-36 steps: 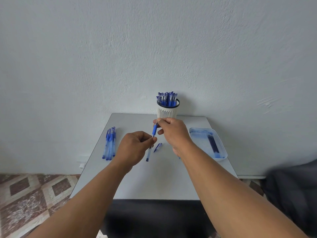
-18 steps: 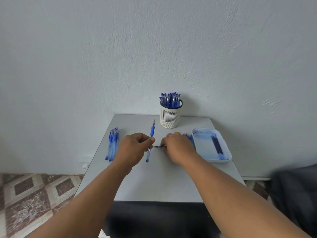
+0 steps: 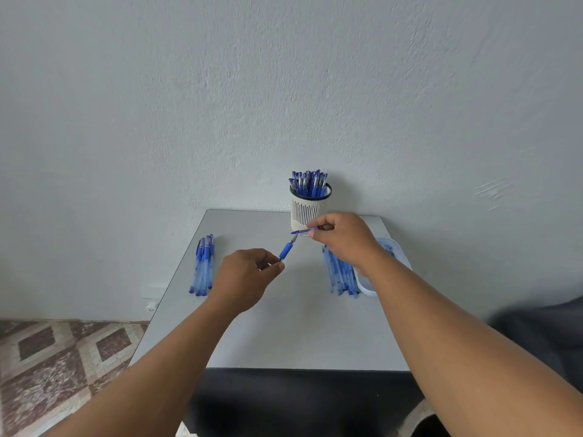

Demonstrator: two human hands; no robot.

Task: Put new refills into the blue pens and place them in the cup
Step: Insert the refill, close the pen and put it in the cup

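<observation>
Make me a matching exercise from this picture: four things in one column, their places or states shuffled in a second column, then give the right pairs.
Things:
1. cup
2. pen cap
3. pen with the blue grip
4. tray

Places or states:
A. pinched in the left hand, tip pointing up and away
B. at the table's right edge, partly hidden by the right forearm
C. at the back of the table, full of upright blue pens
D. held in the right hand's fingertips

Pairs: 1-C, 2-D, 3-A, 4-B
</observation>
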